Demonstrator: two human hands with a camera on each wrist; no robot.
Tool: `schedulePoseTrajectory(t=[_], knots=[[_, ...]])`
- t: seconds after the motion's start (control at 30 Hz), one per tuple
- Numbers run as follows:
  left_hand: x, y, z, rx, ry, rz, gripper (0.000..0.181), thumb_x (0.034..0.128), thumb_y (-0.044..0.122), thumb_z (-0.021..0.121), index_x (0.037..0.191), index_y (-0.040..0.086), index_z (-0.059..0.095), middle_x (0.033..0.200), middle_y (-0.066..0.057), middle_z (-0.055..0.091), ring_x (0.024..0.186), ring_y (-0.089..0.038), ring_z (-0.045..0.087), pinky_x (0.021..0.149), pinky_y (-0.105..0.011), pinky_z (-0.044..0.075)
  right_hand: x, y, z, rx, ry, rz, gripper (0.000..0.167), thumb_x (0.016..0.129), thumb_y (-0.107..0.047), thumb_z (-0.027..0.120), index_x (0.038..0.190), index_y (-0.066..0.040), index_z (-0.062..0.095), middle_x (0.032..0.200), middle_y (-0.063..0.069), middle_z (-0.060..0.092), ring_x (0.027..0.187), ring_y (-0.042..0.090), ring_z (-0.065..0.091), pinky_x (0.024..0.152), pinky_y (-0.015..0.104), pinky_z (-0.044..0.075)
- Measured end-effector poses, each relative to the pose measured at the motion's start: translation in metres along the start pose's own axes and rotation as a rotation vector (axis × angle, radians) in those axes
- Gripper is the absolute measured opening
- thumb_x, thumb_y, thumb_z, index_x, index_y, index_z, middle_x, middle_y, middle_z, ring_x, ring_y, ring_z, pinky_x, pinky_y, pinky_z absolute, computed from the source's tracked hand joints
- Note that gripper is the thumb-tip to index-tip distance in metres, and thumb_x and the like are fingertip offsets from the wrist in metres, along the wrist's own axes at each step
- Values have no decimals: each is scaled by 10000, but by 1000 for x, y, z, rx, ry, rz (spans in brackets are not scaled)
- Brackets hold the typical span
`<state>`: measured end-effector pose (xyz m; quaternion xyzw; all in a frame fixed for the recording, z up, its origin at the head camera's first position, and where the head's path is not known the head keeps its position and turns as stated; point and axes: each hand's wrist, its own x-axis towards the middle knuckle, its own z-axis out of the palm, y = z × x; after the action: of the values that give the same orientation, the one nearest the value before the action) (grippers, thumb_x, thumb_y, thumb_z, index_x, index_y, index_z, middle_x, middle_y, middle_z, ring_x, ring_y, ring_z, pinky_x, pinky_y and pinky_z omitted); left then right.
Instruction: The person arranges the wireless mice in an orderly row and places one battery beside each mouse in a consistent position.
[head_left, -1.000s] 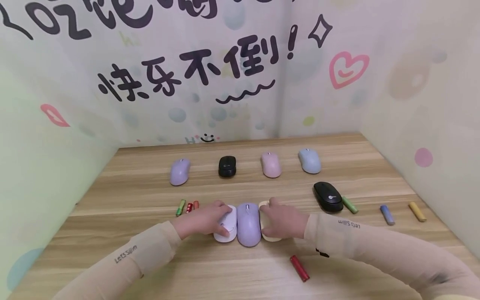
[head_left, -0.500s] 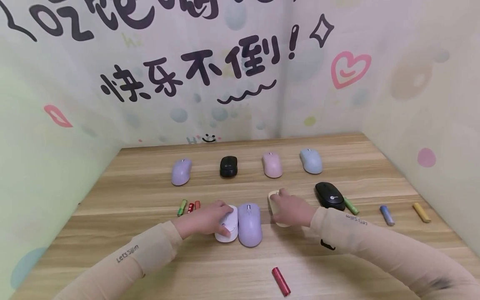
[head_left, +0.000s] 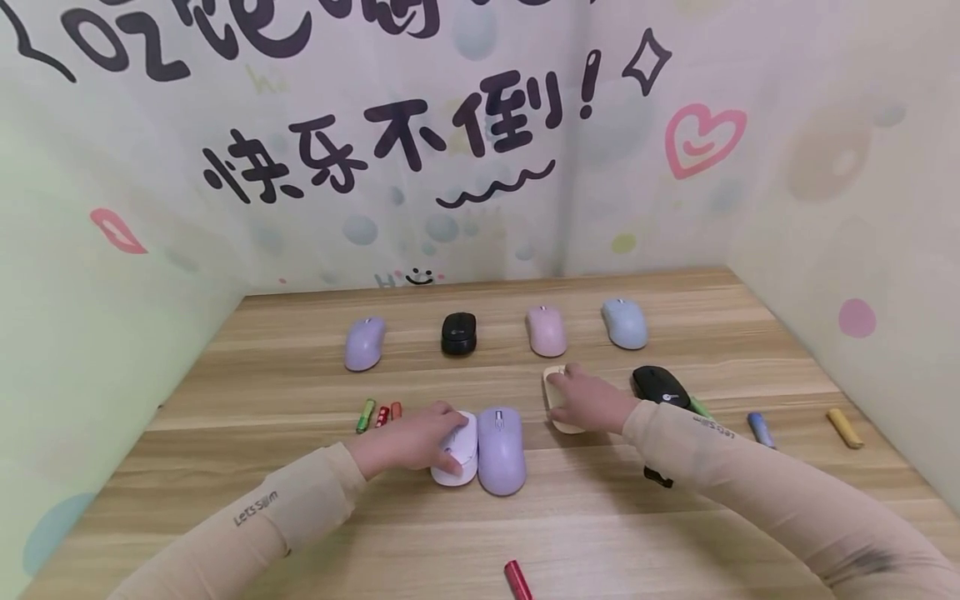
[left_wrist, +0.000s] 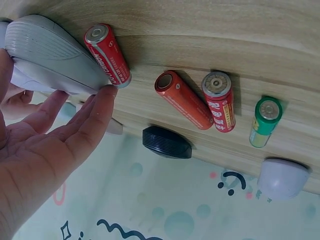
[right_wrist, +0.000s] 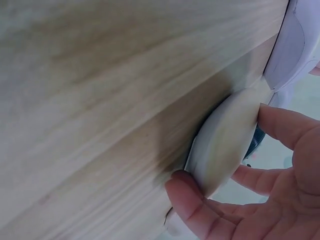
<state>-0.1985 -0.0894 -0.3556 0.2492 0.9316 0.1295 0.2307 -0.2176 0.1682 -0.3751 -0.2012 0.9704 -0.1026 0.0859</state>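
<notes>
On the desk (head_left: 360, 546), the left hand's (head_left: 412, 439) fingers pinch a white mouse (head_left: 466, 447), the right hand's (head_left: 596, 404) a cream mouse (right_wrist: 227, 140): probably light, stiff, best side-held.

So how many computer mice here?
8: purple, black, pink, blue at the back; white in left hand, second purple beside it; cream in right hand; second black farther right.

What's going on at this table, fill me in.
A person's left hand holds a white mouse, while their right hand grips a cream mouse. A lavender mouse sits between them, close beside the white one and apart from the cream one. Loose batteries lie about the wooden table.
</notes>
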Motion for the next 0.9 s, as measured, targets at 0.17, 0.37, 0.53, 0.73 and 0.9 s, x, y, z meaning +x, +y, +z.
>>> schedulePoseTrajectory(t=[0.17, 0.37, 0.53, 0.73, 0.9], knots=[[-2, 0, 1, -10, -5, -4, 673, 745, 297, 738, 1312, 52, 474, 1304, -144, 439, 1148, -259, 471, 961, -413, 411, 0, -1, 2, 2, 2, -4, 482, 841, -261, 645, 1198, 21, 486, 1138, 293, 461, 771, 250, 577, 717, 392, 509], [-2, 0, 1, -21, -3, 6, 675, 740, 283, 745, 1308, 39, 473, 1298, -151, 442, 1137, -256, 475, 963, -408, 407, 0, -2, 1, -9, -9, 17, 507, 853, -274, 629, 1233, 19, 465, 1178, 305, 437, 767, 278, 591, 699, 409, 517], [-1, -2, 2, -18, 1, 17, 676, 749, 284, 739, 1314, 33, 467, 1299, -154, 442, 1128, -252, 478, 963, -399, 406, 0, -3, -1, -8, -13, 16, 519, 846, -275, 634, 1239, 18, 462, 1189, 311, 435, 754, 274, 591, 680, 402, 519], [-2, -3, 5, -9, 28, 38, 684, 761, 294, 727, 1331, 39, 448, 1338, -175, 411, 1164, -281, 461, 975, -410, 391, -6, 5, -7, 79, 6, 91, 626, 850, -352, 619, 1323, -16, 386, 1307, 318, 374, 861, 350, 594, 700, 454, 506], [-22, 6, 9, 154, 146, 77, 653, 755, 339, 725, 1273, 15, 495, 1199, -174, 499, 996, -256, 543, 848, -372, 468, -24, 16, -20, 64, 40, 77, 600, 891, -349, 557, 1345, -2, 371, 1325, 305, 396, 1044, 401, 548, 802, 488, 474]])
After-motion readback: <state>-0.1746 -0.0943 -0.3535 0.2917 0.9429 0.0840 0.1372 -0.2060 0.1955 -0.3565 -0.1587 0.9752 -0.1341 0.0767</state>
